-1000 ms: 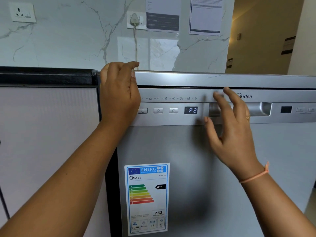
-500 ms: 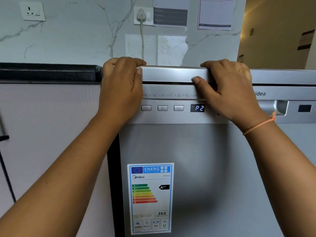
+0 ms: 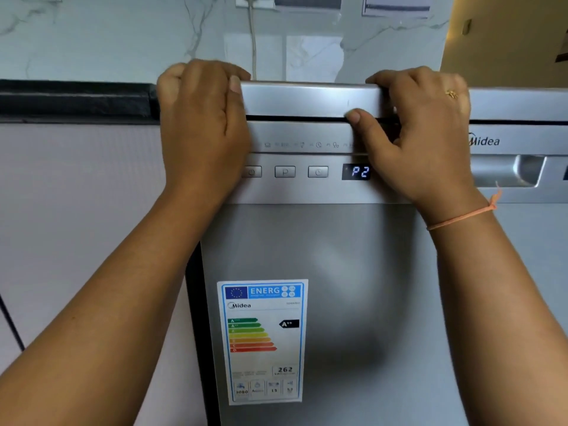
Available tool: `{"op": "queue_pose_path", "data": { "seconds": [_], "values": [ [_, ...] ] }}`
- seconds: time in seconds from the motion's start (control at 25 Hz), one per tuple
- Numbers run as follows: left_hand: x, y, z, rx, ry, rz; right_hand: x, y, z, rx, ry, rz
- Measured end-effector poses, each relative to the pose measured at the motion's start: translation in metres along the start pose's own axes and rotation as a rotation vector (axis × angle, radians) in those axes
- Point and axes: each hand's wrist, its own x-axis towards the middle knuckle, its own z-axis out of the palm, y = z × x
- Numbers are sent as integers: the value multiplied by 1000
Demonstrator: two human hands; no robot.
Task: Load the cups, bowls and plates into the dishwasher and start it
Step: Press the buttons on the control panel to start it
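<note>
A silver Midea dishwasher (image 3: 353,272) fills the head view, its door upright and shut against the body, with a thin dark gap under the top panel (image 3: 307,98). The display (image 3: 358,172) reads P2, and three buttons (image 3: 285,172) sit to its left. My left hand (image 3: 199,124) is curled over the panel's left corner and covers part of the leftmost button. My right hand (image 3: 424,133) grips the panel further right, fingers over the top and thumb at the gap. No cups, bowls or plates show.
The recessed door handle (image 3: 510,170) lies right of my right hand. An energy label (image 3: 262,339) is stuck low on the door. A black countertop edge (image 3: 76,99) and pale cabinet front (image 3: 76,226) adjoin on the left. A power cable (image 3: 253,41) hangs down the marble wall behind.
My right hand rose from in front of the door handle to the top panel and closed on it. My left hand stayed on the left corner. The view has moved closer.
</note>
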Motion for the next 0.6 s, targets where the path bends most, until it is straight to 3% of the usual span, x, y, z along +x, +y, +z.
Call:
{"op": "queue_pose_path", "data": {
  "seconds": [0.16,0.36,0.6],
  "values": [
    [-2,6,-4,10,-32,-31,-2,-2,-4,63,-18,15],
    [13,17,-19,65,-178,-46,10,-4,-19,125,-187,73],
    [18,32,-38,124,-352,-172,20,-3,-38,246,-254,172]
  ]
}}
